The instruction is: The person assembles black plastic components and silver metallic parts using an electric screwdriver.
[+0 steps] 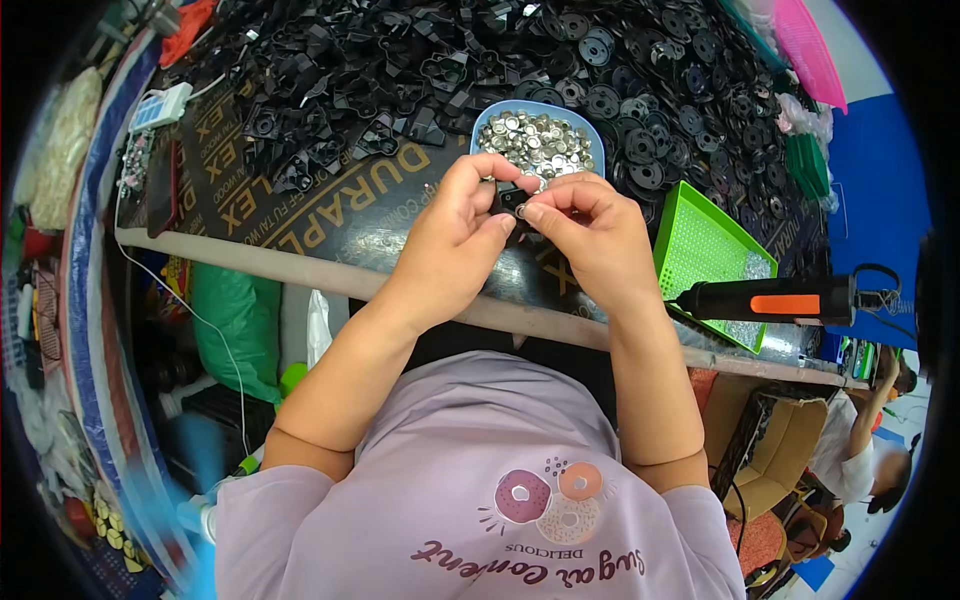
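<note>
Both my hands meet over the near part of the table, just in front of a blue bowl (599,140) filled with small round silver metal caps (535,142). Between thumb and fingers my left hand (450,240) grips a small black plastic part (508,197), mostly covered by the fingers. My right hand (600,240) pinches at the part's right side, where a small round metal cap (522,210) shows by the fingertips. Whether that cap is seated in the part, I cannot tell.
Heaped black plastic parts (340,80) and black discs (645,140) cover the table's far side. At right are a green perforated basket (668,232) and a black-and-orange electric screwdriver (785,302). A white power strip (160,108) lies far left. Another person (850,440) is at lower right.
</note>
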`<state>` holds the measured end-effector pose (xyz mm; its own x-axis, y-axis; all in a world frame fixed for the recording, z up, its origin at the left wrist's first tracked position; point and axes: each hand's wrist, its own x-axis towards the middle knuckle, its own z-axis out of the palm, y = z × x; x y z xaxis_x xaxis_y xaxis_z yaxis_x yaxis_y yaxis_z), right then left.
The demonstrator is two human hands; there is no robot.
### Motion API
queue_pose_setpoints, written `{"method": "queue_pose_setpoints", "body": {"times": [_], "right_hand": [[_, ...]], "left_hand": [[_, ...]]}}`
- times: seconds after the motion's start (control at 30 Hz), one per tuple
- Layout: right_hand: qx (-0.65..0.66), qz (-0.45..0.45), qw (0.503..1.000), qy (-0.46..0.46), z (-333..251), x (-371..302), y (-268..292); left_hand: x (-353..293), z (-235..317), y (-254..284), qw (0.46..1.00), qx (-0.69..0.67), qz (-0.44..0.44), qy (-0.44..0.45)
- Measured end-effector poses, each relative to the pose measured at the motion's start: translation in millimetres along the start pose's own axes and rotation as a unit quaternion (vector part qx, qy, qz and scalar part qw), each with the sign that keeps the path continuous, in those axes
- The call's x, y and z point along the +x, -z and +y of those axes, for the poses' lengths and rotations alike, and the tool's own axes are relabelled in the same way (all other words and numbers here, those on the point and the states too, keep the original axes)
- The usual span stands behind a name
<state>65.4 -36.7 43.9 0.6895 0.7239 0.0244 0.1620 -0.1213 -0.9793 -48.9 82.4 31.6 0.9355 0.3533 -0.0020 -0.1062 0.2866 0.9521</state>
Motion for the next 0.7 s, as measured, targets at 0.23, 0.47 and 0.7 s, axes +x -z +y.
{"method": "queue_pose_setpoints", "body": {"times": [0.23, 0.47, 0.7], "right_hand": [[0.068, 0.001, 0.993, -0.098, 3.9, -3.3, 0.7], [-0.091, 0.107, 0.989, 0.047, 0.9, -11.9, 15.5], [-0.428, 0.027, 0.897, 0.111, 8.7, -48.6, 25.9]], "left_hand": [[-1.8, 1.2, -6.5, 0.999, 0.028, 0.002, -0.04], [-1.3, -0.1, 3.1, 0.992, -0.098, 0.046, 0.069], [-5.5, 3.2, 6.1, 0.965, -0.219, 0.029, 0.142]]}}
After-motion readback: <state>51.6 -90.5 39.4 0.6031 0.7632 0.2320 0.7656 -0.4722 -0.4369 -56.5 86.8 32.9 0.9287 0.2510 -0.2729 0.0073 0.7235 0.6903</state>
